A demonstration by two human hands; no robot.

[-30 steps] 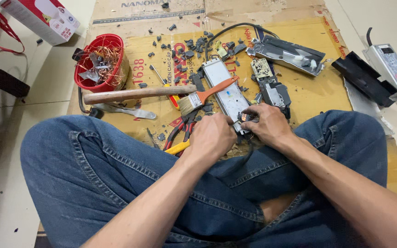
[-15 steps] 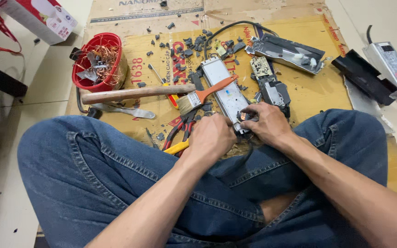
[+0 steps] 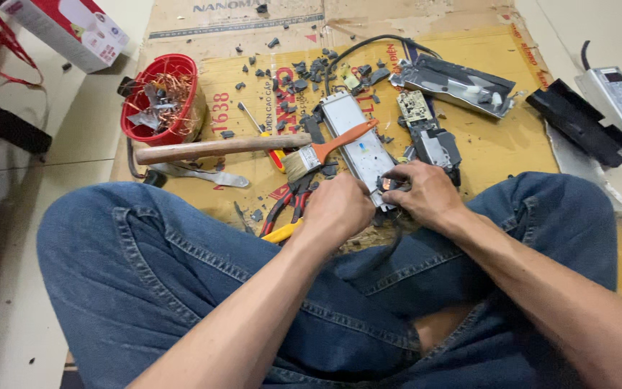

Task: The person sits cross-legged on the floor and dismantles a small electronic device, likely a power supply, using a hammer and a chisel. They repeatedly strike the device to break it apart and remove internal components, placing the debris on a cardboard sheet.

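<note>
I sit cross-legged in blue jeans on a sheet of cardboard (image 3: 512, 137). A long white metal device case (image 3: 358, 144) lies in front of me, its near end between my hands. My left hand (image 3: 338, 209) is curled at that near end, fingers closed on it or on a small part; the grip is hidden. My right hand (image 3: 426, 194) pinches a small dark component (image 3: 386, 185) with an orange spot at the same end. An orange-handled paintbrush (image 3: 325, 153) rests across the case.
A wooden-handled hammer (image 3: 217, 148), a red basket of copper wire scraps (image 3: 161, 101), red and yellow pliers (image 3: 282, 216), a circuit board (image 3: 417, 106), an opened metal housing (image 3: 462, 83), black plastic fragments, a black cover (image 3: 577, 122) and a grey power unit (image 3: 620, 101) lie around. A red-and-white box (image 3: 73, 32) sits far left.
Both hands stay at the near end of the white case with only slight finger shifts. The view has tilted a little.
</note>
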